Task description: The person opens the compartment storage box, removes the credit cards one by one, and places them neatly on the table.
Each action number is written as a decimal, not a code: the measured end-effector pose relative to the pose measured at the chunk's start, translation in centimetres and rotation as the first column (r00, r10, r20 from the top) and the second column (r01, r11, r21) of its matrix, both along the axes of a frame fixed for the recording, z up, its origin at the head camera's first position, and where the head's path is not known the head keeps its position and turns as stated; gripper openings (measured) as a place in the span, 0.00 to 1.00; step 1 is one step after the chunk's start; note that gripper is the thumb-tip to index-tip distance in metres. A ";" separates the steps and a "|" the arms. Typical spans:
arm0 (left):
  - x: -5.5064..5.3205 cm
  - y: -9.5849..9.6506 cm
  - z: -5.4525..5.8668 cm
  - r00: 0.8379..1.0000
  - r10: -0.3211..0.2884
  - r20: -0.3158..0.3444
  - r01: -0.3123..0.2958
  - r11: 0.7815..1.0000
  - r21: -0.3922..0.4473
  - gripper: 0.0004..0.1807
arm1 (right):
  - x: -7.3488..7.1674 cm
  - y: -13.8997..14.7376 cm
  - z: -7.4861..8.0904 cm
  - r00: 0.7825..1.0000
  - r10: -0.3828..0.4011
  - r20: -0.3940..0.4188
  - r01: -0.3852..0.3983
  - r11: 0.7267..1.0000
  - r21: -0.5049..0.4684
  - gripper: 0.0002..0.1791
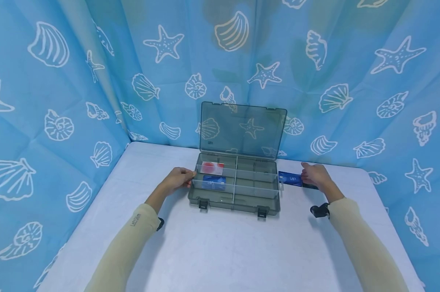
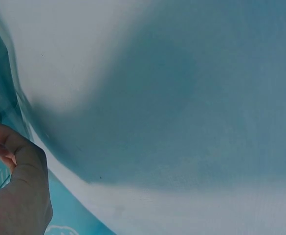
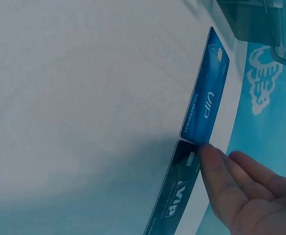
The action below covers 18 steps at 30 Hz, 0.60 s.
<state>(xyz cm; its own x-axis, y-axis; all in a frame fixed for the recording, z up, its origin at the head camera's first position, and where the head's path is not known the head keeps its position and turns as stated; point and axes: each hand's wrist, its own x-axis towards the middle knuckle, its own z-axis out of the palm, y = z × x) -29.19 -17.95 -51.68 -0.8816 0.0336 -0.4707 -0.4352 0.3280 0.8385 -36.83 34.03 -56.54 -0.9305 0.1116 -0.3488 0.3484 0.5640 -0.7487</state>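
Note:
A grey see-through compartment box (image 1: 254,196) stands on the table, its lid (image 1: 243,129) raised at the back. In its left compartments are a red-and-white card (image 1: 212,168) and a blue card (image 1: 214,182). My left hand (image 1: 177,179) holds the box's left side between thumb and fingers. To the right of the box, my right hand (image 1: 316,177) reaches down with extended fingers. In the right wrist view its fingertips (image 3: 212,154) touch where a blue VIP card (image 3: 206,93) and a dark VIP card (image 3: 174,196) meet end to end.
Two black latches hang at the box's front, one of them the right latch (image 1: 262,211). The white tabletop (image 1: 234,251) extends in front. A blue curtain (image 1: 220,61) with white shell and starfish drawings rises behind and along both sides.

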 end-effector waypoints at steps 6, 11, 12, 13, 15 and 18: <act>0.0 0.0 0.0 1.000 -0.008 0.000 0.008 1.000 0.000 0.21 | -0.9 0.7 -1.1 1.000 0.013 -0.009 -0.013 1.000 0.008 0.46; 0.0 0.0 0.2 1.000 -0.005 0.003 0.005 1.000 0.009 0.22 | 0.0 0.1 0.5 1.000 0.013 -0.013 -0.013 1.000 -0.014 0.42; 0.0 0.0 0.2 1.000 -0.007 0.003 0.007 1.000 0.012 0.22 | 0.6 -0.5 1.6 1.000 0.009 -0.013 -0.009 1.000 -0.023 0.41; -0.1 0.0 0.1 1.000 -0.007 0.003 0.007 1.000 0.017 0.22 | 1.4 -1.0 2.8 1.000 0.006 -0.019 -0.006 0.999 -0.035 0.39; -0.1 0.1 0.1 1.000 -0.007 0.000 0.007 1.000 0.025 0.22 | 3.0 -2.0 5.0 0.999 -0.003 -0.047 0.000 0.998 -0.058 0.37; -0.1 0.1 0.0 1.000 -0.007 -0.001 0.007 0.999 0.031 0.22 | 4.8 -2.2 7.4 0.994 0.008 -0.108 -0.013 0.999 -0.049 0.37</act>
